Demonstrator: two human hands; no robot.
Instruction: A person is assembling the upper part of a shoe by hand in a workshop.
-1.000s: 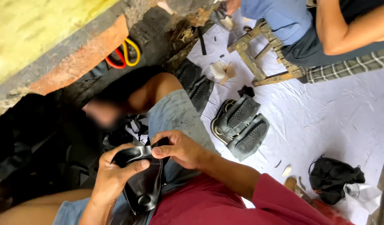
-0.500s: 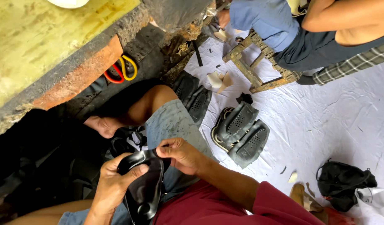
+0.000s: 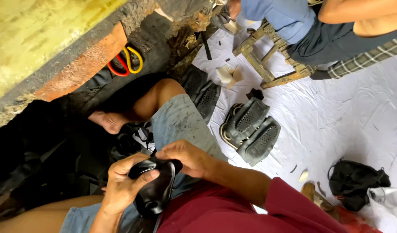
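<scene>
Head view: we look down at our lap, where our left hand [image 3: 123,183] is curled closed around a black rubber shoe sole [image 3: 157,192], thumb over its top end. Our right hand [image 3: 187,157] pinches that same end, fingers bent; what it grips there seems hidden. A pair of soles [image 3: 250,129] lies well apart on white sheeting [image 3: 345,125].

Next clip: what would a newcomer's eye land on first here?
First, the glossy black rubber sandal at bottom centre, gripped over the lap by the left hand and the right hand. Next, the stacked dark perforated rubber soles on the white ground sheet at centre-right. Above them, another person sits on a weathered wooden stool, and red and yellow looped handles lie by the stone kerb.
</scene>
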